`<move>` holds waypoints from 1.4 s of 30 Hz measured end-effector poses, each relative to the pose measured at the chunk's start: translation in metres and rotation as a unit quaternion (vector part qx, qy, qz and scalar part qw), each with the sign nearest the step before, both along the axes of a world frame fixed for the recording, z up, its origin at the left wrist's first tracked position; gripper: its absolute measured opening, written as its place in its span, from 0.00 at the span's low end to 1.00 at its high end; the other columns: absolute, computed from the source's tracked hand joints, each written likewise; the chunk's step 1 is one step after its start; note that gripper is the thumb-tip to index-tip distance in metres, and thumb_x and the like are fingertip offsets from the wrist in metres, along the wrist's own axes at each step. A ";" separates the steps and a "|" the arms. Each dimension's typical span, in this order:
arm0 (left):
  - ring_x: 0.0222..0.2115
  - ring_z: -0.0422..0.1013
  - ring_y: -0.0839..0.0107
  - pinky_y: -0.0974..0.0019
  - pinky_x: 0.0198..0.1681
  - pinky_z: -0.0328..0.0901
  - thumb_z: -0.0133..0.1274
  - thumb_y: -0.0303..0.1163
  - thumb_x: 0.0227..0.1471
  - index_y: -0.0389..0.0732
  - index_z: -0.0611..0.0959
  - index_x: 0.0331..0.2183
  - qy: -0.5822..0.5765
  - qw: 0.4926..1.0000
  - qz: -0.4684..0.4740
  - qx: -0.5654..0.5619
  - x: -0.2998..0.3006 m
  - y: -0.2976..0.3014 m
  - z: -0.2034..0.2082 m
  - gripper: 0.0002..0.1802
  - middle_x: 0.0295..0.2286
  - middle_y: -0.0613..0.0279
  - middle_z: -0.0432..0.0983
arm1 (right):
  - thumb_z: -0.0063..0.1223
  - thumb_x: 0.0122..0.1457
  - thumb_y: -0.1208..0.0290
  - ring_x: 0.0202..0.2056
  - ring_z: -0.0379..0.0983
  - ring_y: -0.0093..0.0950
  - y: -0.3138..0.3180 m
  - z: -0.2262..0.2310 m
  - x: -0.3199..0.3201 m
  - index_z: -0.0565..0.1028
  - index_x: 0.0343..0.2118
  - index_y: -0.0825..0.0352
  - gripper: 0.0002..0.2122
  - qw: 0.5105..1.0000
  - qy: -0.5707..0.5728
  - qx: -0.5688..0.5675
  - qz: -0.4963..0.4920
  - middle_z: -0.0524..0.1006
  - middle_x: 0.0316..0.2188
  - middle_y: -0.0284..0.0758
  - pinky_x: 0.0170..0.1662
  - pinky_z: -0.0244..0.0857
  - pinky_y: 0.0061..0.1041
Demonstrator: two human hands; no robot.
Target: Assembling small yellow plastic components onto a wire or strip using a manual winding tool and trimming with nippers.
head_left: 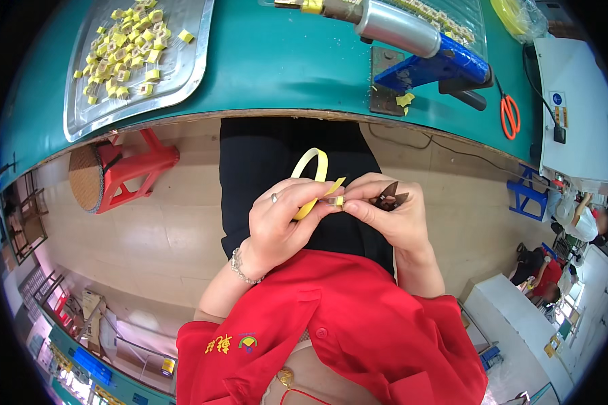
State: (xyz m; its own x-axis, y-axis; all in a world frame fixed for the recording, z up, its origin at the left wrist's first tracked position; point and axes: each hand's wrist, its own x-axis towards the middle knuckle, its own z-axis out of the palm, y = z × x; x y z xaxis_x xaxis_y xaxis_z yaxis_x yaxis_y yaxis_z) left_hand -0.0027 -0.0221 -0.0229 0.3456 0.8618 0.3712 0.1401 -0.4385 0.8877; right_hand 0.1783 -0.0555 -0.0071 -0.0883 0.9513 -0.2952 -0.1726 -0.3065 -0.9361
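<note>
Both hands meet above my lap, in front of the table edge. My left hand is closed in a pinch, with a looped strip of yellow tape running between its fingers. Between the fingertips of both hands sits a small part with thin pins and a yellow wrap; its far side is hidden by the fingers. My right hand pinches that part with thumb and forefinger. A dark brown pointed piece, its kind unclear, sticks out of the curl of the same hand.
On the green table stands a metal tray with many yellow-wrapped pinned parts. A blue and silver bench fixture, yellow tape scraps and orange-handled scissors are at the right. A red stool stands left below.
</note>
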 end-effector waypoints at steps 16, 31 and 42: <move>0.28 0.75 0.67 0.71 0.30 0.68 0.60 0.19 0.37 0.35 0.76 0.36 -0.025 0.999 0.021 -0.010 0.002 -0.005 -0.003 0.19 0.28 0.58 0.79 | 0.56 0.47 0.85 0.21 0.64 0.14 -0.004 0.004 -0.007 0.77 0.28 0.75 0.04 0.992 -0.098 0.080 -0.007 0.75 0.27 0.37 0.22 0.52 0.12; 0.36 0.73 0.64 0.67 0.39 0.71 0.54 0.14 0.43 0.31 0.68 0.41 -0.247 0.915 -0.002 -0.318 0.004 -0.015 -0.009 0.21 0.34 0.48 0.74 | 0.54 0.49 0.83 0.24 0.67 0.17 0.002 0.006 -0.006 0.77 0.27 0.74 0.03 0.999 0.013 0.028 -0.032 0.75 0.27 0.37 0.24 0.57 0.13; 0.35 0.73 0.68 0.68 0.39 0.71 0.56 0.15 0.42 0.33 0.69 0.42 -0.271 0.900 0.002 -0.342 0.007 -0.009 -0.005 0.23 0.34 0.51 0.74 | 0.56 0.47 0.85 0.23 0.64 0.15 -0.002 0.006 -0.004 0.76 0.33 0.72 0.08 0.995 -0.034 0.093 -0.028 0.73 0.29 0.34 0.25 0.55 0.13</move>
State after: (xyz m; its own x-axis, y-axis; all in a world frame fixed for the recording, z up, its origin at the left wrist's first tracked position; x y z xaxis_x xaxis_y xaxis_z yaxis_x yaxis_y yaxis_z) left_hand 0.0040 -0.0311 -0.0281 0.2704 0.9536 -0.1325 -0.3939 0.2352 0.8886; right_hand 0.1744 -0.0580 -0.0015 -0.0191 0.9930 -0.1163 -0.1181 -0.1178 -0.9860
